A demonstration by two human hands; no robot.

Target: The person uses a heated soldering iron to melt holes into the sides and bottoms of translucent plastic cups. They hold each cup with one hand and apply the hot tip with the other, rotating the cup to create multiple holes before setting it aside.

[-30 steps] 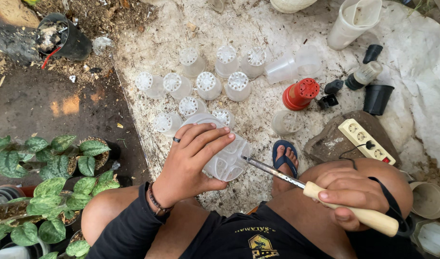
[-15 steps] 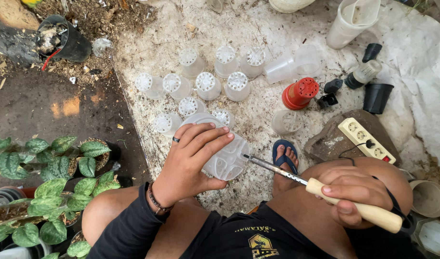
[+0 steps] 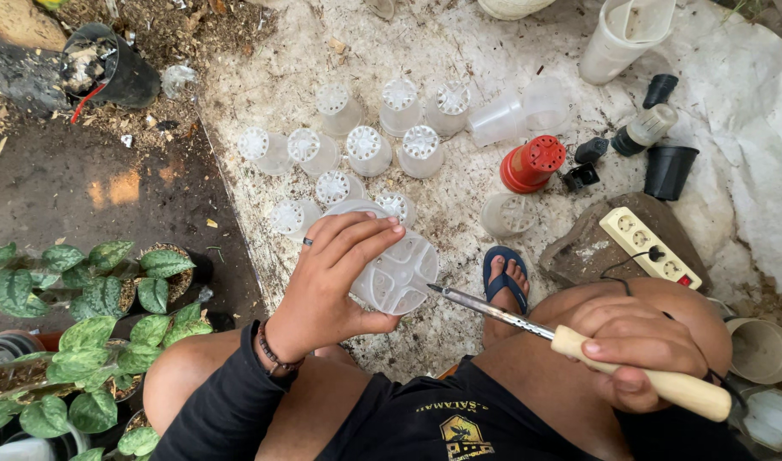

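The left hand (image 3: 327,286) grasps a clear plastic pot (image 3: 397,273), bottom turned up. The right hand (image 3: 634,350) is clenched on a wooden-handled soldering iron (image 3: 578,344), whose tip touches the pot at 3 o'clock.

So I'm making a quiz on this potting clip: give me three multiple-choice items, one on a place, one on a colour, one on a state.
1. Where is the tool tip?
A. at the base of the clear pot
B. in the black pot
C. on the power strip

2. What colour is the lone coloured pot among the upturned clear ones?
A. blue
B. red
C. yellow

3. How is the clear pot held?
A. standing on the ground
B. gripped on its side by the left hand
C. stacked in the cup

Answers:
1 A, the metal tip meets the slotted base.
2 B, it lies red beside the clear pots.
3 B, the fingers wrap it above the ground, while the right hand grips the tool's wooden handle.
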